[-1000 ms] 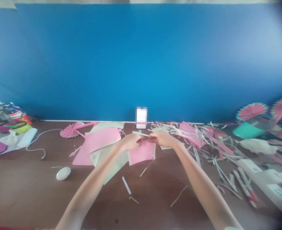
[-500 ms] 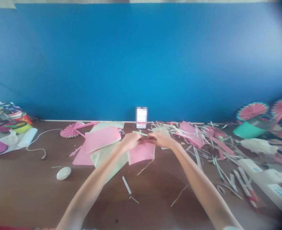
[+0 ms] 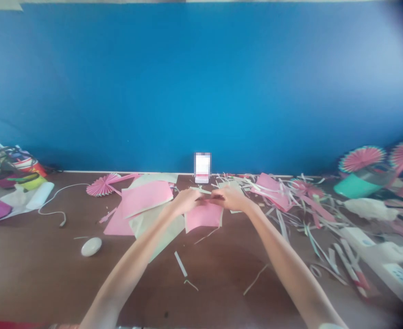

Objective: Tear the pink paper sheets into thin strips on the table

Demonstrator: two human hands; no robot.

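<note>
My left hand (image 3: 185,201) and my right hand (image 3: 231,198) meet at the far middle of the brown table (image 3: 44,269). Both are closed, pinching the far edge of a pink paper sheet (image 3: 203,216) between fingers and thumbs. The sheet's near part lies on the table over a cream sheet (image 3: 153,226). A narrow dark fold line shows between the two hands. Larger pink sheets (image 3: 145,197) lie just left of my left hand.
A small white card stand (image 3: 202,168) is at the blue wall. A pink paper fan (image 3: 100,186), a white cable (image 3: 55,208) and a white oval object (image 3: 91,246) lie left. Paper strips (image 3: 300,205), fans (image 3: 361,158) and a teal bowl (image 3: 350,186) crowd the right.
Both hands have shifted slightly away along the pink sheet's far edge, and the sheet has slid a little with them. Nothing else has moved.
</note>
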